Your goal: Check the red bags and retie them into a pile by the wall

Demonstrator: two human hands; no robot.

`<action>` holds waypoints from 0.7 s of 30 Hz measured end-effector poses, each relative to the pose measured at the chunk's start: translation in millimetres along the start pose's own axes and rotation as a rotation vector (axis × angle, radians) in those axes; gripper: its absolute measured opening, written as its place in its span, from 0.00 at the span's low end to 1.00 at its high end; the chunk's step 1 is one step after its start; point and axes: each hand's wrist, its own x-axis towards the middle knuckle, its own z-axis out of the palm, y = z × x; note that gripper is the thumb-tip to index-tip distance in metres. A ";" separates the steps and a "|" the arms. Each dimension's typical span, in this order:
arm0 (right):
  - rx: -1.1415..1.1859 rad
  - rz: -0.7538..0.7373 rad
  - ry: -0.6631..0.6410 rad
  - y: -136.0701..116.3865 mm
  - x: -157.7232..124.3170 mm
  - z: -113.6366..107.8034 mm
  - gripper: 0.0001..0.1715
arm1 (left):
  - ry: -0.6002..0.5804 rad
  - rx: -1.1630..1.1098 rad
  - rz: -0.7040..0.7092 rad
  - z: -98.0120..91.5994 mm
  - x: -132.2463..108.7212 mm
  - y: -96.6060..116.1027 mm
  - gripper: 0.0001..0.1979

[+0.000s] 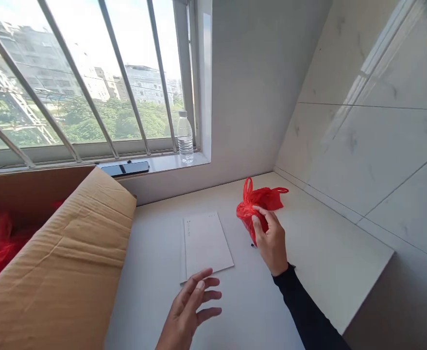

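Note:
A red plastic bag [247,212] with knotted handles rests on the white table [318,243], toward its back right. My right hand [271,238] is on the bag's right side, thumb and fingers closed on the plastic near the knot. A flat white booklet [206,245] with small dark marks at its upper left lies left of the bag. Just in front of the booklet's near edge, my left hand [191,306] is held with its fingers apart and nothing in it. A small dark object lies by the bag's lower edge, too small to name.
An open cardboard box [71,253] with red bags [0,243] inside stands at the left. On the windowsill are a phone [135,167] and a clear water bottle [185,138]. A tiled wall [373,136] borders the table at the right.

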 end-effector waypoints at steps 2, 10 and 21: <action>0.084 -0.032 -0.092 -37.6 -23.8 0.2 0.20 | 0.017 -0.228 -0.069 12.0 16.5 -15.9 0.22; 0.495 0.240 -0.524 -41.9 -66.5 35.1 0.19 | 0.198 -0.696 0.123 -6.4 27.0 -34.0 0.10; 0.779 0.378 -0.825 -21.1 -87.1 63.6 0.16 | 0.027 -0.486 0.027 -13.8 32.7 -39.1 0.20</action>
